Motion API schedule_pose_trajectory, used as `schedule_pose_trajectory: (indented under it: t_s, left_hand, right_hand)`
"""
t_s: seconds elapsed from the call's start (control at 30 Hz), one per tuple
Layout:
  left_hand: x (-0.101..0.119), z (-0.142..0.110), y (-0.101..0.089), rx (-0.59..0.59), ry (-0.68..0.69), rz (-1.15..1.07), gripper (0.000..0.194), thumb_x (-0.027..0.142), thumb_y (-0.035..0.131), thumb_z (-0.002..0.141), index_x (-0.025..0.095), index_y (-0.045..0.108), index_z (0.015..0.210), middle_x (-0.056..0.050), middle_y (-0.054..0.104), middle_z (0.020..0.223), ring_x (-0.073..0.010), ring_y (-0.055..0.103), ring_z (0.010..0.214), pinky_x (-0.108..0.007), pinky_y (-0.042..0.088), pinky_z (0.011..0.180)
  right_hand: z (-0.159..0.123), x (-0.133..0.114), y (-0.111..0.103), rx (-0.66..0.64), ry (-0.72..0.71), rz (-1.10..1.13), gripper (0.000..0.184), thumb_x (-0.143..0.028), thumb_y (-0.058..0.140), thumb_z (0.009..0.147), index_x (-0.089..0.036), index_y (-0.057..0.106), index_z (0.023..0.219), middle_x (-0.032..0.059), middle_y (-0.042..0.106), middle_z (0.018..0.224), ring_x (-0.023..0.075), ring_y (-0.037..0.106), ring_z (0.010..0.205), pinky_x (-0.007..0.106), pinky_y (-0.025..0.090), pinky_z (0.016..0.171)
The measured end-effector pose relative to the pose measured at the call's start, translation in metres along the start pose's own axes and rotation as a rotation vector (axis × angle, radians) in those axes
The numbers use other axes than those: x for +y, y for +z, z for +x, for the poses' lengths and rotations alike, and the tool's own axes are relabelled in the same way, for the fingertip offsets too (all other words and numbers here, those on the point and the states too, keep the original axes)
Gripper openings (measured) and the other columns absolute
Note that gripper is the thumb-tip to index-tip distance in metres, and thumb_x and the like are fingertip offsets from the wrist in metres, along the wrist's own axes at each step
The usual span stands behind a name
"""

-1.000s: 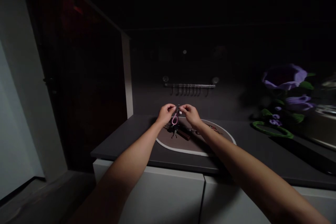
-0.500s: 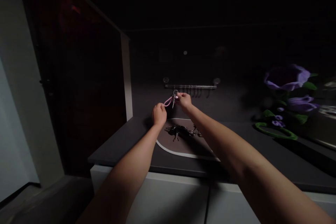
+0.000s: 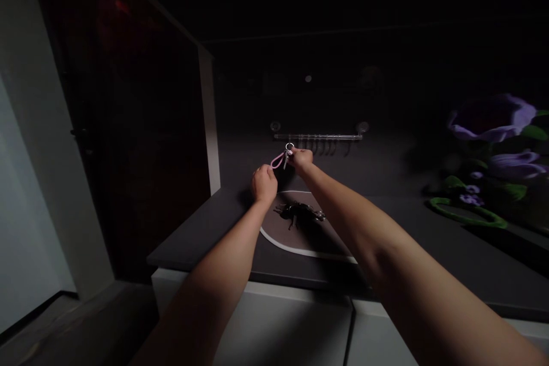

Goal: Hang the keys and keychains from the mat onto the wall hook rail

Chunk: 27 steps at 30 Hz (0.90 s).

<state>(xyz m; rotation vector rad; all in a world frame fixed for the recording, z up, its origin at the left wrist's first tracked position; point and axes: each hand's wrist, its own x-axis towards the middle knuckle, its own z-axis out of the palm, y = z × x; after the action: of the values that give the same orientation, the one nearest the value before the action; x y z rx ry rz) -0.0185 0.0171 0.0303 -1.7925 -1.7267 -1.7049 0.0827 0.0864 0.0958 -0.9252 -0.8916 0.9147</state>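
Between my hands, just below the left end of a clear rail with hooks [image 3: 319, 137], is a key ring [image 3: 290, 146] with small keys [image 3: 285, 161] and a pink strap loop [image 3: 277, 160]. My right hand [image 3: 302, 156] pinches the key ring from the right. Lower and to the left, my left hand [image 3: 265, 183] is closed with its fingertips on the pink strap. Whether the ring touches a hook I cannot tell. Under my hands, a dark bunch of keys [image 3: 295, 211] lies on a brown mat [image 3: 281, 234] with a white border.
Purple artificial flowers [image 3: 493, 120] and a green ring-shaped base [image 3: 465, 217] stand on the dark counter [image 3: 201, 234] at the right. A dark door [image 3: 141, 154] is at the left. White cabinet fronts [image 3: 295, 320] lie below the counter edge.
The view has shifted slightly. The key ring now sits a little closer to the rail's left end, and both hands keep their grip on the ring and strap.
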Motion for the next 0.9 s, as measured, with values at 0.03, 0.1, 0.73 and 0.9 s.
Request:
schedule_pose_trajectory:
  t_s: [0.03, 0.1, 0.73, 0.9]
  left_hand:
    - [0.0, 0.0, 0.0, -0.002, -0.002, 0.002, 0.026, 0.021, 0.035, 0.085, 0.017, 0.06, 0.085, -0.011, 0.063, 0.087, -0.0212, 0.056, 0.083, -0.03, 0.037, 0.072]
    - [0.0, 0.0, 0.0, -0.003, -0.01, 0.001, 0.025, 0.02, 0.035, 0.084, 0.017, 0.06, 0.084, -0.01, 0.064, 0.087, -0.0207, 0.056, 0.083, -0.03, 0.037, 0.072]
    - [-0.005, 0.002, 0.006, -0.025, -0.005, -0.102, 0.024, 0.021, 0.038, 0.082, 0.017, 0.061, 0.085, -0.009, 0.065, 0.088, -0.0185, 0.057, 0.084, -0.028, 0.04, 0.075]
    - [-0.006, 0.002, 0.007, -0.09, 0.015, -0.196, 0.023, 0.023, 0.04, 0.081, 0.017, 0.061, 0.082, -0.005, 0.064, 0.075, -0.0153, 0.056, 0.072, -0.026, 0.04, 0.068]
  right_hand:
    - [0.0, 0.001, 0.0, -0.002, 0.002, -0.002, 0.013, -0.015, 0.057, 0.075, -0.012, 0.054, 0.063, -0.0022, 0.052, 0.048, 0.0063, 0.05, 0.042, 0.02, 0.048, 0.045]
    - [0.001, 0.003, 0.0, -0.004, 0.002, -0.012, 0.014, -0.014, 0.056, 0.075, -0.012, 0.053, 0.061, -0.0022, 0.052, 0.048, 0.0066, 0.05, 0.042, 0.02, 0.048, 0.045]
    - [-0.004, 0.004, -0.023, -0.19, -0.043, -0.221, 0.01, -0.004, 0.053, 0.07, -0.012, 0.056, 0.066, -0.0035, 0.053, 0.049, 0.005, 0.047, 0.044, 0.017, 0.043, 0.051]
    - [-0.008, 0.0, -0.029, -0.196, -0.096, -0.25, 0.015, 0.0, 0.061, 0.062, -0.011, 0.06, 0.072, -0.0002, 0.061, 0.061, 0.0078, 0.056, 0.06, 0.021, 0.045, 0.068]
